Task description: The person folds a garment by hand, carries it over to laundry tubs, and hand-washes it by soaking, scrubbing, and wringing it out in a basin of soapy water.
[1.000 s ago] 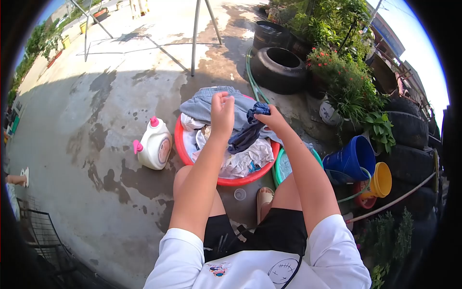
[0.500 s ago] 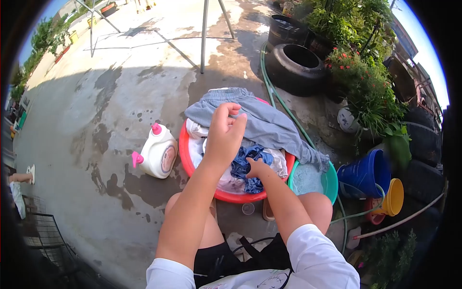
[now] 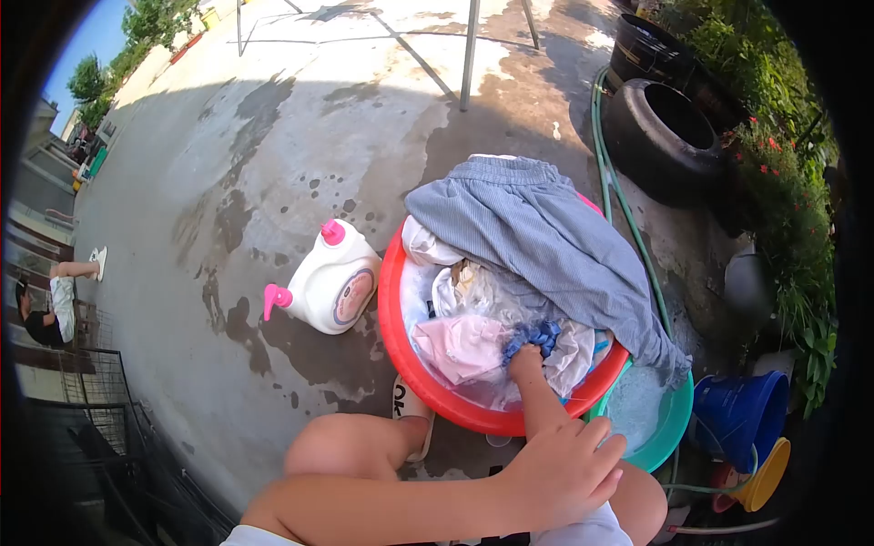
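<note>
A red tub (image 3: 393,338) holds soapy water and wet clothes, among them a pink cloth (image 3: 462,348) and white ones. My right hand (image 3: 525,364) reaches down into it and grips a bunched blue cloth (image 3: 537,337); its fingertips are partly hidden. My left hand (image 3: 566,466) is over my right arm near the knee, holding nothing, with its fingers loosely bent and apart. A grey-blue striped garment (image 3: 546,241) drapes over the tub's back and right rim, one end reaching the green basin (image 3: 678,419).
A white detergent bottle (image 3: 332,282) with pink caps stands left of the tub. Blue (image 3: 742,414) and yellow (image 3: 767,473) buckets, a green hose (image 3: 628,205) and a black tyre-like planter (image 3: 660,141) are at the right. Another person (image 3: 62,305) sits at the far left.
My left hand has come down from above the tub to my right arm. The blue cloth is bunched smaller, the pink cloth is exposed, and the view has shifted.
</note>
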A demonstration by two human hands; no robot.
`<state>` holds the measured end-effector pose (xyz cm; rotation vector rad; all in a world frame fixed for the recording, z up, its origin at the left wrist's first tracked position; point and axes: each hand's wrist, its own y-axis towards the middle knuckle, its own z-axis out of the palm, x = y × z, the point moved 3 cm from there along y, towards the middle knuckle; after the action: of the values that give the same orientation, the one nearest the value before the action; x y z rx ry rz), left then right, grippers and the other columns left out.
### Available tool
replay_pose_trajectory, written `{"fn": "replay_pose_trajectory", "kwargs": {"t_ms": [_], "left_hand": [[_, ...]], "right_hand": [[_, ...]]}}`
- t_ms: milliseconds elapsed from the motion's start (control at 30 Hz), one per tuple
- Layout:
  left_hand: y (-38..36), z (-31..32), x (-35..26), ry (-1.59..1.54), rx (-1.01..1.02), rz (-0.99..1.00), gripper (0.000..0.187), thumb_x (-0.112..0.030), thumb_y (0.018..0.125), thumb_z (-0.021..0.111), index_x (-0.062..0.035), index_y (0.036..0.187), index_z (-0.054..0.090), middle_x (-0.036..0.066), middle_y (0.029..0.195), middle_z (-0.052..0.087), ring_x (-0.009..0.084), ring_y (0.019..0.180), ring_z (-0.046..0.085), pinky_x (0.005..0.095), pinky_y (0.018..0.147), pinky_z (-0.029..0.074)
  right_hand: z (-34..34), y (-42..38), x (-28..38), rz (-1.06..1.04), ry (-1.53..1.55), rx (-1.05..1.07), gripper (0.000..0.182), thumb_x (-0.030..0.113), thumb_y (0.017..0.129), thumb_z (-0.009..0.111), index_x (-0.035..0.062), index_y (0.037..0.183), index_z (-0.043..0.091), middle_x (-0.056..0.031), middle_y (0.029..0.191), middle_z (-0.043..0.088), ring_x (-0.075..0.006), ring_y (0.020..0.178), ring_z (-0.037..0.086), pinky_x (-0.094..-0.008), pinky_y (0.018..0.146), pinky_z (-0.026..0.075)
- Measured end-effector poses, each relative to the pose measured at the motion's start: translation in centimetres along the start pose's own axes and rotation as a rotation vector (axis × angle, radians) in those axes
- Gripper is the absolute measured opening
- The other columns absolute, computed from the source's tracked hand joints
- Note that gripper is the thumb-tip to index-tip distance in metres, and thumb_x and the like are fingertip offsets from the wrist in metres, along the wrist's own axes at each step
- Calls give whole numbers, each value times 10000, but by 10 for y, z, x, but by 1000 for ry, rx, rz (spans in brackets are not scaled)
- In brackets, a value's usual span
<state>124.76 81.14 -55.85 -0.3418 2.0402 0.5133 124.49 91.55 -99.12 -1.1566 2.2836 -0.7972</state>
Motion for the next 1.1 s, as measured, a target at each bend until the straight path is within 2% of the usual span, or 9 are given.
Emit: {"fn": "replay_pose_trajectory", "kwargs": {"t_ms": [167, 233, 400, 467, 600, 767, 833, 967, 1100], "left_hand": [[-9, 1, -19, 40, 375, -125, 297, -217, 699, 646, -53, 939, 584, 156, 1053, 499, 272, 908, 559, 544, 791, 384], [-22, 20, -16, 185, 11, 94, 243, -169, 720, 643, -6, 866, 535, 106, 843, 495, 246, 764, 540, 371, 640, 414], [-18, 46, -31, -136, 48, 47, 218, -152, 762, 639, -38, 923, 547, 126, 971, 535, 289, 820, 560, 384, 701, 444], [-11, 49, -36, -186, -40, 119, 219, -146, 766, 628, -43, 943, 550, 122, 985, 536, 289, 842, 557, 394, 719, 436], [1, 53, -57, -170, -187, 236, 234, -138, 773, 614, -69, 989, 557, 96, 1052, 519, 272, 972, 531, 465, 876, 372], [10, 68, -56, -104, -197, 322, 251, -152, 767, 623, -89, 1002, 562, 84, 1097, 504, 262, 1030, 512, 514, 952, 308], [11, 72, -52, -105, -176, 300, 259, -156, 763, 626, -92, 1006, 562, 82, 1098, 505, 262, 1027, 513, 511, 952, 309], [13, 68, -46, -101, -156, 266, 273, -155, 751, 636, -93, 1007, 563, 82, 1096, 510, 257, 1025, 515, 517, 954, 305], [14, 47, -43, -46, -122, 250, 287, -151, 739, 646, -88, 1008, 565, 89, 1080, 516, 252, 990, 531, 519, 948, 310]], "right_hand": [[-26, -7, 2, -205, 65, 25, 383, 278, 795, 555, 84, 1118, 625, -119, 1187, 595, -272, 1099, 569, -419, 909, 454], [-15, 10, -8, -231, -48, 110, 291, 219, 798, 544, 84, 1013, 688, -149, 1136, 620, -284, 1054, 596, -406, 886, 474], [-109, -33, -32, -432, 198, 167, 363, 69, 726, 508, 113, 1053, 659, -151, 1095, 632, -324, 1074, 577, -397, 900, 465], [-173, -62, -37, -500, 205, 111, 397, 16, 648, 483, 103, 990, 666, -143, 816, 660, -303, 821, 631, -396, 680, 485], [-299, -141, -70, -458, 656, -172, 333, 81, 688, 453, 45, 960, 641, -112, 740, 634, -228, 658, 581, -342, 608, 457], [-309, -218, -83, -453, 880, -680, 298, 140, 762, 454, 46, 994, 616, -145, 727, 631, -270, 681, 602, -371, 637, 454], [-288, -224, -71, -313, 821, -646, 279, 196, 785, 475, 83, 998, 614, -207, 868, 637, -391, 826, 599, -462, 729, 464], [-203, -170, -47, -353, 694, -323, 295, 231, 764, 533, 100, 1019, 603, -187, 845, 648, -366, 847, 610, -452, 729, 474], [-159, -129, -20, -119, 547, -170, 712, 215, 720, 647, 233, 1371, 360, -332, 1305, 386, -419, 942, 601, -427, 790, 506]]}}
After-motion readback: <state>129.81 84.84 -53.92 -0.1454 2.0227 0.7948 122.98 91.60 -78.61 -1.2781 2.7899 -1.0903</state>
